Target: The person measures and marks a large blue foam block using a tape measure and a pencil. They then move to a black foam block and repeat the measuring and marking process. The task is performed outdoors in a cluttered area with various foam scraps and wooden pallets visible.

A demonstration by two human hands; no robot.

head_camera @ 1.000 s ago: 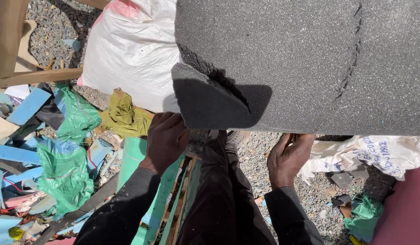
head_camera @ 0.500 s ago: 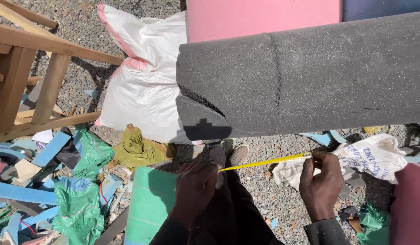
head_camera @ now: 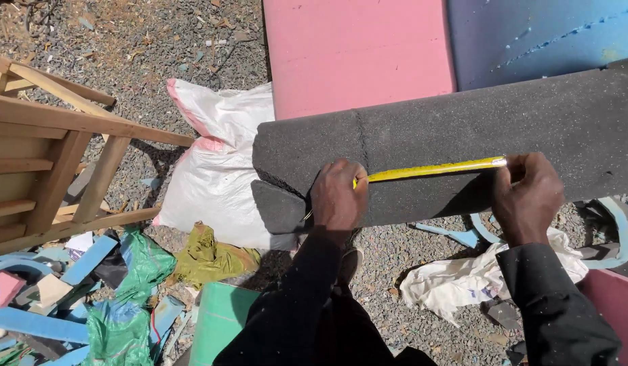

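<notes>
Gravel yard, littered with scraps. A wooden frame (head_camera: 49, 156) stands at left, then a white sack (head_camera: 216, 169). The grey foam roll (head_camera: 463, 146) lies across the middle: it looks light, soft and springy, best gripped around its body. The left hand (head_camera: 338, 193) pins a yellow tape (head_camera: 433, 169) to it; the right hand (head_camera: 527, 193) pinches the tape's far end. The roll's right end is cut off.

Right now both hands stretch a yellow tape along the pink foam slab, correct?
Not quite. The head view shows the left hand and right hand stretching the yellow tape along the grey foam roll. The pink slab lies behind it, untouched.
</notes>
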